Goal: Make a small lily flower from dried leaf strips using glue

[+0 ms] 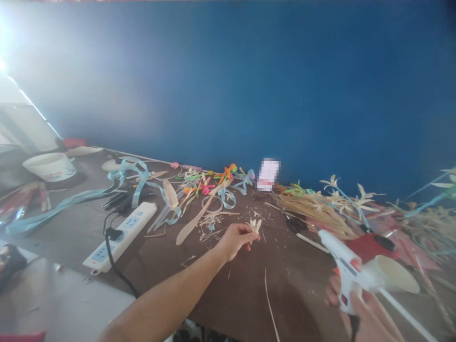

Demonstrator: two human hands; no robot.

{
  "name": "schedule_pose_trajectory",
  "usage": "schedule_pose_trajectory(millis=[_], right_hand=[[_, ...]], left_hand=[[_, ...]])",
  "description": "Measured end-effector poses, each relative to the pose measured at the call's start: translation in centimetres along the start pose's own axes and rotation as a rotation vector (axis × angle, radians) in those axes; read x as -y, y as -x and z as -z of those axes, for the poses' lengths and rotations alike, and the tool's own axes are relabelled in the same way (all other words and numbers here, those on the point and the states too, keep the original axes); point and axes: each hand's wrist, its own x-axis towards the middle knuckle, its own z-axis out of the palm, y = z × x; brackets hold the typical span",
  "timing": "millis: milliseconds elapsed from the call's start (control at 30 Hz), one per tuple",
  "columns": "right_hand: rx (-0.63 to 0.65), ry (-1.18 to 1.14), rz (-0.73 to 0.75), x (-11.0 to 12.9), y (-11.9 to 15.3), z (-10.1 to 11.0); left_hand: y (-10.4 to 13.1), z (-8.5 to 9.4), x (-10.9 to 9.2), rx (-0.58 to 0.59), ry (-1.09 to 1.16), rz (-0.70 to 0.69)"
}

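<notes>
My left hand (238, 241) is over the middle of the brown table (245, 289), fingertips closed in a pinch on a small cream-coloured flower (255, 225) with thin pointed petals. At the lower right, my right hand (372, 311) wraps round the handle of a white hot glue gun (347, 273). A long white glue stick (409, 311) sticks out of its back end. The nozzle points up and to the left, apart from the flower. Fine straw scraps lie on the table around my left hand.
A white power strip (123, 237) with a black plug lies left. Light blue ribbon (71, 206), colourful pipe-cleaner figures (204, 183) and dried stalks (313, 213) line the blue wall (228, 85). Cream flowers (361, 202) and a pale roll (395, 274) are at right, a white bowl (52, 167) far left.
</notes>
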Motion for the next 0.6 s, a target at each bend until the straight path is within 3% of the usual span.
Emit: schedule_pose_trajectory(millis=[100,233,433,600], right_hand=[[0.105,0.035,-0.002,0.8,0.8,-2.5],[0.101,0.203,0.012,0.3,0.8,-4.6],[0.261,0.244,0.04,-0.4,0.1,-5.5],[0.262,0.249,0.018,-1.8,-0.4,-5.7]], left_hand=[[0.1,0.0,0.1,0.035,-0.002,-0.005],[0.1,0.1,0.2,0.054,-0.015,-0.011],[0.2,0.0,0.4,0.052,-0.022,0.017],[0.2,-0.2,0.5,0.072,0.014,0.051]])
